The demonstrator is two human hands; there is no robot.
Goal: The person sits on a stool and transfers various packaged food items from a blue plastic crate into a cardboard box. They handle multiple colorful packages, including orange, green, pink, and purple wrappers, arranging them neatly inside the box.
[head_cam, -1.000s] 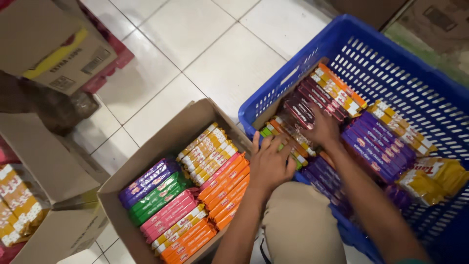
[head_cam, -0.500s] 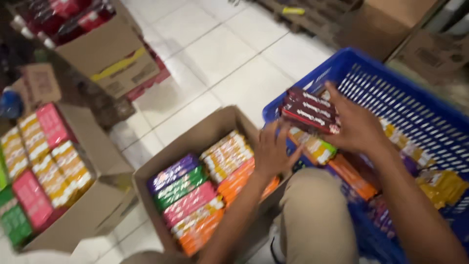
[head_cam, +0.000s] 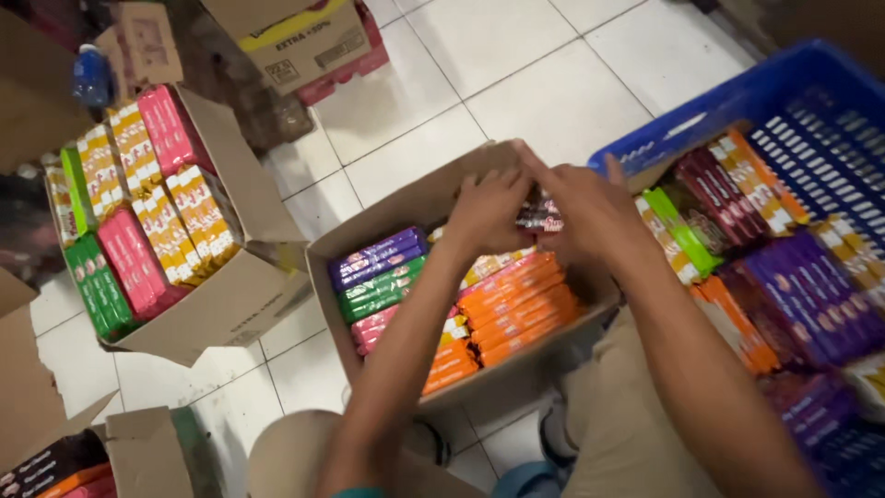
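Both hands, left hand (head_cam: 487,214) and right hand (head_cam: 590,214), are closed around a dark maroon stack of wrapped bars (head_cam: 539,214) above the open brown cardboard box (head_cam: 324,254); keeping it level would suit the rear gap. Orange packs (head_cam: 512,309) crowd below, blue plastic crate (head_cam: 701,115) sits beside

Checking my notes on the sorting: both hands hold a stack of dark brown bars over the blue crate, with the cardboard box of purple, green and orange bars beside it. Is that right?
Not quite. In the head view the left hand and right hand hold the dark brown bars over the cardboard box of purple, green and orange bars, not over the blue crate, which stands beside it.
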